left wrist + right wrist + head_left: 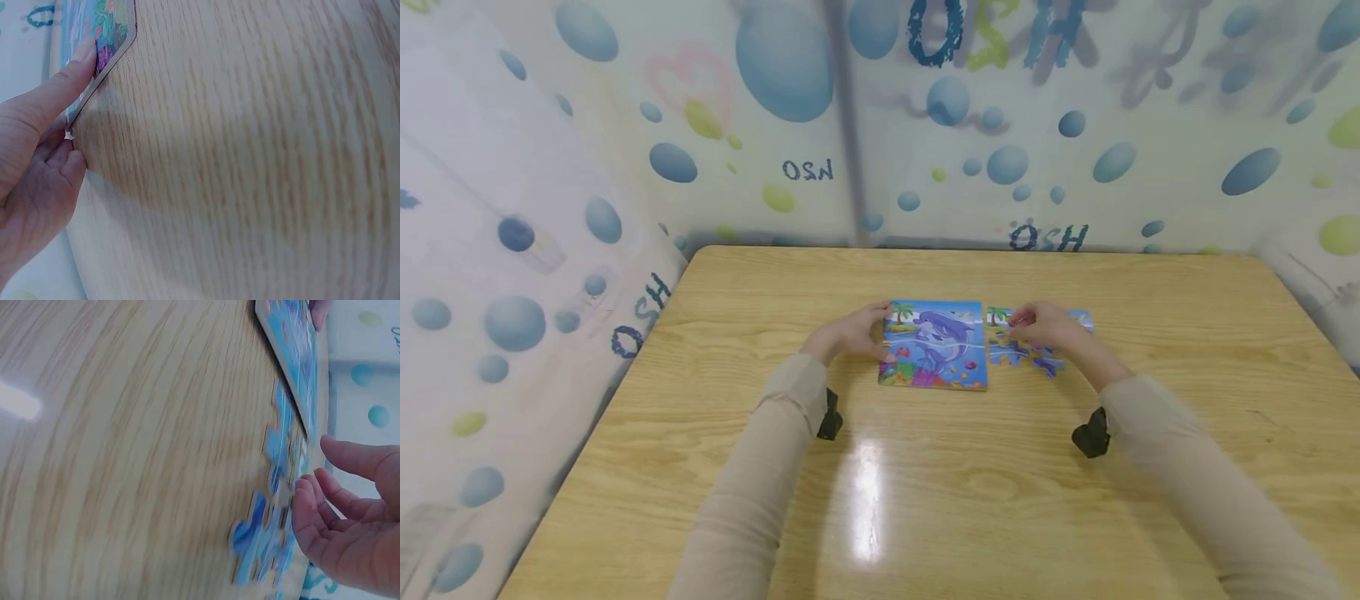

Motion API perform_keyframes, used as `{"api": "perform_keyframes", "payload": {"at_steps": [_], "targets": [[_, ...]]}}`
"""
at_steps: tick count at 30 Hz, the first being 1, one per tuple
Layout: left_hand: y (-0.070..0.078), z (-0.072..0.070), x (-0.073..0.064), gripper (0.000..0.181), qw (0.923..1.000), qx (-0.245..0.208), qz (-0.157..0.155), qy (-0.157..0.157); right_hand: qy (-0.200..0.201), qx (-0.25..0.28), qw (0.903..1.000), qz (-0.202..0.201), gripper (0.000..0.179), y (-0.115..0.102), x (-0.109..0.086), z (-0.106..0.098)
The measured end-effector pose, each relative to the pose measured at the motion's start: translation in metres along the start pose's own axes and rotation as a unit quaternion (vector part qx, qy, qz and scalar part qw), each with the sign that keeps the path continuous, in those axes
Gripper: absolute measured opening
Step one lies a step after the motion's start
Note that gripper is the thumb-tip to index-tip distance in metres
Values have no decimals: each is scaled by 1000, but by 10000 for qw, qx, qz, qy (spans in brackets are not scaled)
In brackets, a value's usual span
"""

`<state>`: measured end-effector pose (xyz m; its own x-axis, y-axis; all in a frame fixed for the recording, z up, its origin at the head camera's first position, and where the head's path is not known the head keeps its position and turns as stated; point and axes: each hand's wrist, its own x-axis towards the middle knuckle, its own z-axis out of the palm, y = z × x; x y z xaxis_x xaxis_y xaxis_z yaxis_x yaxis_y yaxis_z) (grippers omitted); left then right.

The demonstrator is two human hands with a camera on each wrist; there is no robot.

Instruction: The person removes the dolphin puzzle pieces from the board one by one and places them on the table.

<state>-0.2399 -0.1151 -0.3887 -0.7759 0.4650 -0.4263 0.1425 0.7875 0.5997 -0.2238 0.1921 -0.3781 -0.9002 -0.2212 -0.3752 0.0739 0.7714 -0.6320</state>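
Here, right grip (pixel 1051 327): was parted, thumb clear of fingers, at puzzle pieces (pixel 1006 355).
Left grip (pixel 850 332): pinched picture board (pixel 934 346) at its left edge.
Puzzle pieces: lay on worktop (pixel 977 483), right of the board, nearer right grip.

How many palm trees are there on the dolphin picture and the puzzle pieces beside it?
2. One palm tree is at the dolphin picture's upper left; another palm tree is on the puzzle pieces. The right hand may hide more.
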Motion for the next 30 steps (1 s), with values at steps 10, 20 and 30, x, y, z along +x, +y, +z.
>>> {"api": "perform_keyframes", "payload": {"at_steps": [10, 20, 30], "targets": [[-1, -1, 0, 93, 10000, -8, -48, 7, 102, 34, 9989, -448, 38, -28, 13, 19], [-2, 2, 1, 92, 10000, 34, 42, 14, 134, -519, 9940, -950, 37, -44, 25, 34], [0, 1, 3, 91, 10000, 19, 28, 7, -274, -1185, 9868, -1074, 43, -59, 26, 43]]}}
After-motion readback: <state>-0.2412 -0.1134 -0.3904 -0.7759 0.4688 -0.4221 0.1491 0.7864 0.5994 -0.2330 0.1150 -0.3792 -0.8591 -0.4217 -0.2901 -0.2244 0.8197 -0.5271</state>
